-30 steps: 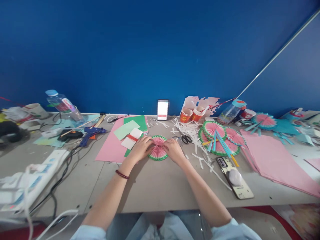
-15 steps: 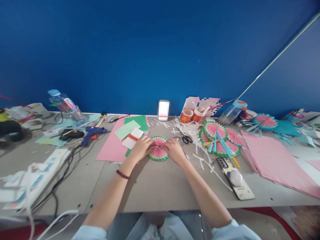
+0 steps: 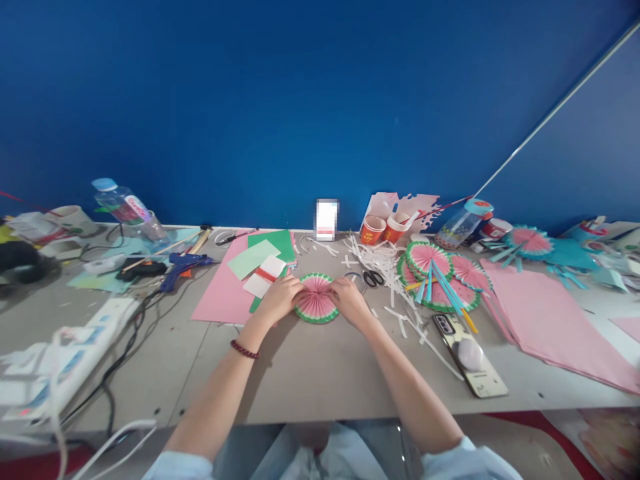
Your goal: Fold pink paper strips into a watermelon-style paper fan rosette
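Note:
A round pleated paper fan [image 3: 318, 308], pink with a green and white edge, lies on the table in front of me. My left hand [image 3: 283, 295] holds its left side, fingers bent over the pleats. On the opposite side my right hand [image 3: 349, 298] grips the right edge with fingers and thumb closed. The folds spread all round from the fan's centre. Just beyond my right hand lie black-handled scissors [image 3: 373, 279]. Near my left hand are a white and red card piece [image 3: 270, 268] and a pale green sheet [image 3: 254, 259].
White paper strips [image 3: 380, 257] are scattered behind and right of my hands. Finished watermelon fans [image 3: 430, 261], a phone [image 3: 473, 360] and pink sheets [image 3: 560, 320] lie to the right. Leftward are a blue glue gun [image 3: 183, 267], a power strip [image 3: 75, 363] and cables.
Both hands stay at the fan's two sides. The fan looks slightly wider and fuller; otherwise the view has only shifted a little.

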Demonstrator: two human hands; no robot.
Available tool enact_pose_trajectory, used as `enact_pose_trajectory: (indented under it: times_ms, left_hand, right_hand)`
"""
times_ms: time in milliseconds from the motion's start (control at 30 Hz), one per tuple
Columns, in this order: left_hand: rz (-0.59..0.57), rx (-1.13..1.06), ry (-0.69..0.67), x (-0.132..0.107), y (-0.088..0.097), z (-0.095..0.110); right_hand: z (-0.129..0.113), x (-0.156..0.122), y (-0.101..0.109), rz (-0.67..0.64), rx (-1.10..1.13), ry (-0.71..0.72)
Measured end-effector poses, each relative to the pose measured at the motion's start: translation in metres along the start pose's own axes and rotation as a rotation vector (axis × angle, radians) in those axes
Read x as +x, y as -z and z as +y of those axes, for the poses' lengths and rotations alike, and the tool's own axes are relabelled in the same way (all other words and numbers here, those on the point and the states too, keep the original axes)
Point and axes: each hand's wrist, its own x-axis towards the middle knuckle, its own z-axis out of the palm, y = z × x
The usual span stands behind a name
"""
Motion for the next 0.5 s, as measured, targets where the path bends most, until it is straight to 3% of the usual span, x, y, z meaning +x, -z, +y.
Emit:
enact_pose_trajectory:
  times_ms: [300,500]
  left_hand:
    - [0.021,-0.004,-0.009,-0.001,-0.004,-0.001]
    - [0.029,-0.007,-0.025,-0.001,-0.005,-0.003]
  right_hand:
    - [0.008,-0.001,0.008,-0.026,0.133,0.111]
    - [0.012,-0.005,0.014,-0.052,0.106,0.126]
